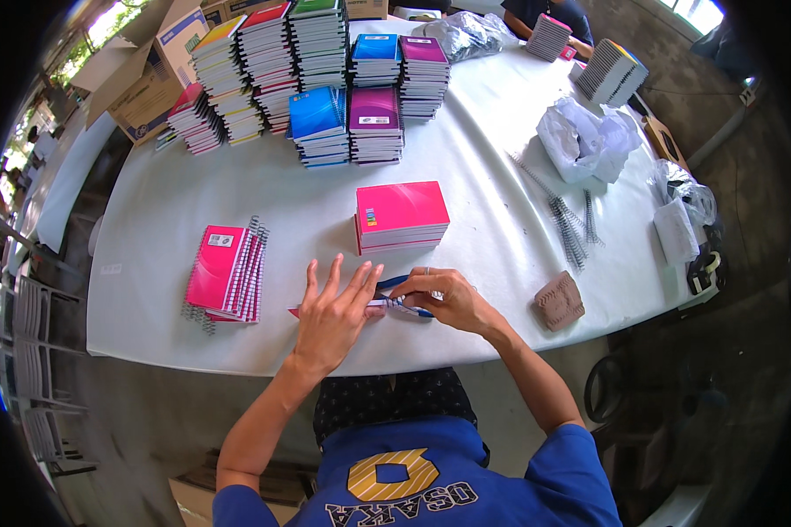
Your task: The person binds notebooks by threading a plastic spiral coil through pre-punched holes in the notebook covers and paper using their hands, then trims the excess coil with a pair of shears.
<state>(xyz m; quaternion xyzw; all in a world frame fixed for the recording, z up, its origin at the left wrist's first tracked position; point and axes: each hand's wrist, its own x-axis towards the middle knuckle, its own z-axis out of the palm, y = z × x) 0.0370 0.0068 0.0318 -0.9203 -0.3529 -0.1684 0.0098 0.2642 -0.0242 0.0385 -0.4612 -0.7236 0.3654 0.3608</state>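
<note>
At the near edge of the table, my left hand (336, 312) steadies a pink notebook (294, 310) held on edge, its fingers stretched over the top and its thumb against the side. Most of that notebook is hidden under the hand. My right hand (444, 297) is closed round a tool with blue handles (420, 313), which looks like pliers, at the notebook's right end. The tool's jaws are too small to make out. Just beyond lies a stack of pink-covered, unbound notebooks (402, 207). To the left, spiral-bound pink notebooks (224, 272) lie in a leaning pile.
Tall stacks of coloured notebooks (318, 53) and a cardboard box (141, 88) stand at the back left. Loose wire coils (567, 224), a white plastic bag (587, 140) and a brown wrapped block (559, 300) lie to the right. Another person (561, 16) sits at the far side.
</note>
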